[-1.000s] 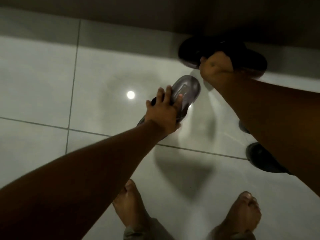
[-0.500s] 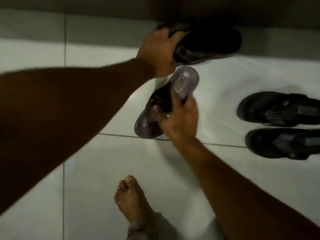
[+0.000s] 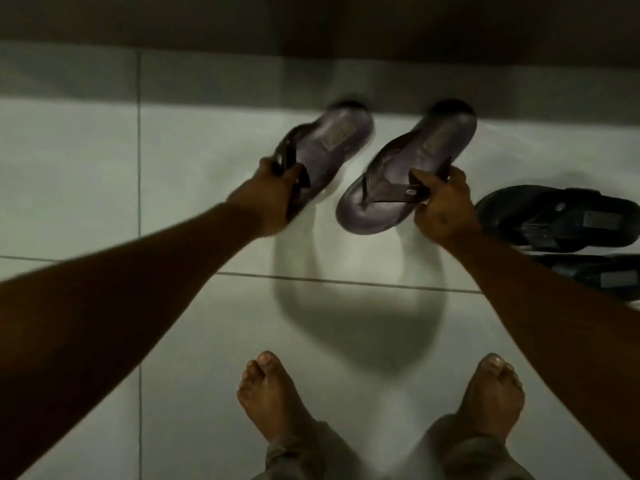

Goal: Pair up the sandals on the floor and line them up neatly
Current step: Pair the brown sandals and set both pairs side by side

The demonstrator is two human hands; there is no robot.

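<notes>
Two matching brown flip-flop sandals sit side by side on the white tiled floor, heels pointing toward the dark wall. My left hand (image 3: 277,195) grips the strap edge of the left brown sandal (image 3: 332,147), which looks blurred. My right hand (image 3: 440,206) grips the strap and outer edge of the right brown sandal (image 3: 405,174). A pair of black strap sandals lies at the right edge, the upper one (image 3: 561,220) fully seen, the lower one (image 3: 595,277) partly behind my right forearm.
A dark wall or baseboard (image 3: 311,26) runs along the top. My two bare feet (image 3: 270,396) stand at the bottom. White floor tiles (image 3: 69,168) stretch to the left, with grout lines crossing them.
My left hand brought the second brown sandal away from the wall and set it beside the first. My right hand shifted to the first sandal's right edge. The view moved so both feet show.
</notes>
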